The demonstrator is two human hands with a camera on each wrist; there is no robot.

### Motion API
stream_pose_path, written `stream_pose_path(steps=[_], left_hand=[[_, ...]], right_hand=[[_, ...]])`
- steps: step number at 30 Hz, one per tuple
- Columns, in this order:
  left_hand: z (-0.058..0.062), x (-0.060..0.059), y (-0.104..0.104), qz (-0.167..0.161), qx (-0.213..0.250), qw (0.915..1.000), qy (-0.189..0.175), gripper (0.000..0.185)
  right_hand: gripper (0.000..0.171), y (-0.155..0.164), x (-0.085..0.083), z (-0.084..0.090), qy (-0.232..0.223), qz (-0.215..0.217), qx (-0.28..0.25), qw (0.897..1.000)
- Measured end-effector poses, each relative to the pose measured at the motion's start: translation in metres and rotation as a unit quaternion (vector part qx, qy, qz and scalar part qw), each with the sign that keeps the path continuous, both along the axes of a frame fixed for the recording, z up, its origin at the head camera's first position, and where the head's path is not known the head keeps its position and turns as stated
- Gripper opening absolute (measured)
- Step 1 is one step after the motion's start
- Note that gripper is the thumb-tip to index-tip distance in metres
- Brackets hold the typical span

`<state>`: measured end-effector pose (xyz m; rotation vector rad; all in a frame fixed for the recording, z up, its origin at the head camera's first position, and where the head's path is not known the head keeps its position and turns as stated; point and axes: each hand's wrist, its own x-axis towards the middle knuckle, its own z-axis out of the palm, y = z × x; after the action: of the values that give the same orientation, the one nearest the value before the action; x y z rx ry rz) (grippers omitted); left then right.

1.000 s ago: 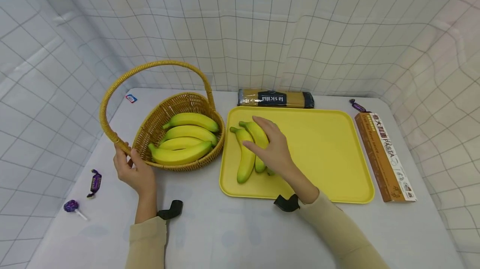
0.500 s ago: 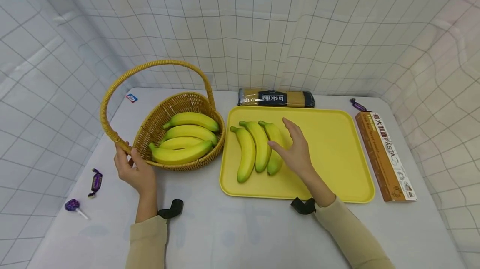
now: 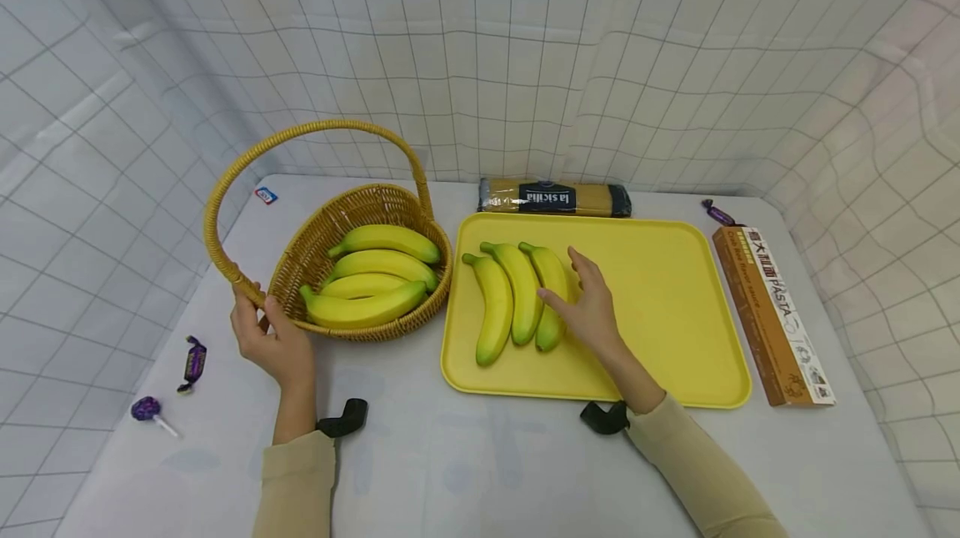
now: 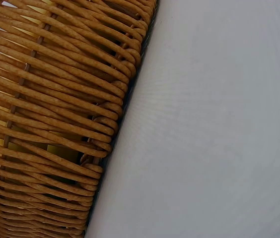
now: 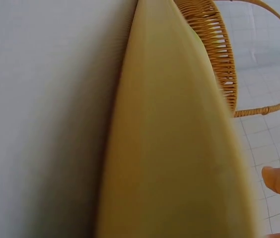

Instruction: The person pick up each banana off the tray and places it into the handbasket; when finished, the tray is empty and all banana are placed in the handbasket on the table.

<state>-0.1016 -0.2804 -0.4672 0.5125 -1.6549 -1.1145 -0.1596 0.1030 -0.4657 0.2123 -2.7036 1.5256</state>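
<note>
Yellow bananas lie in two places: three side by side on the flat yellow plastic tray (image 3: 660, 304), and four in the woven wicker basket (image 3: 360, 225) just left of it. The right hand (image 3: 596, 313) rests on the tray with its fingers straight and a little apart, the thumb touching the rightmost banana on the tray (image 3: 553, 292). The left hand (image 3: 273, 342) has its fingers curled round the foot of the basket's tall handle (image 3: 225, 267). One second ago the right hand lay over the tray's bananas; now it has slid to the right and all three show. The left hand has stayed put. The white worktop (image 3: 465, 455) also holds a long brown pasta box (image 3: 772, 313), a bag of spaghetti (image 3: 555, 198) and purple sweets (image 3: 193, 361). White checked cloth hangs all round.
</note>
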Motion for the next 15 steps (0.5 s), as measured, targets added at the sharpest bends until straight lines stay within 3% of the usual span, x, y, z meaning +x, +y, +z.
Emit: stream_pose_path(steps=[7,15], left_hand=[[-0.002,-0.001,-0.001,0.004,-0.002,1.0,-0.005,0.041],[0.0,-0.001,0.001,0.0,0.002,1.0,0.0,0.04]], right_hand=[[0.083,0.001,-0.002,-0.009,-0.035,-0.004,-0.002,0.999],[0.083,0.002,-0.002,-0.013,-0.046,-0.004,0.007,0.999]])
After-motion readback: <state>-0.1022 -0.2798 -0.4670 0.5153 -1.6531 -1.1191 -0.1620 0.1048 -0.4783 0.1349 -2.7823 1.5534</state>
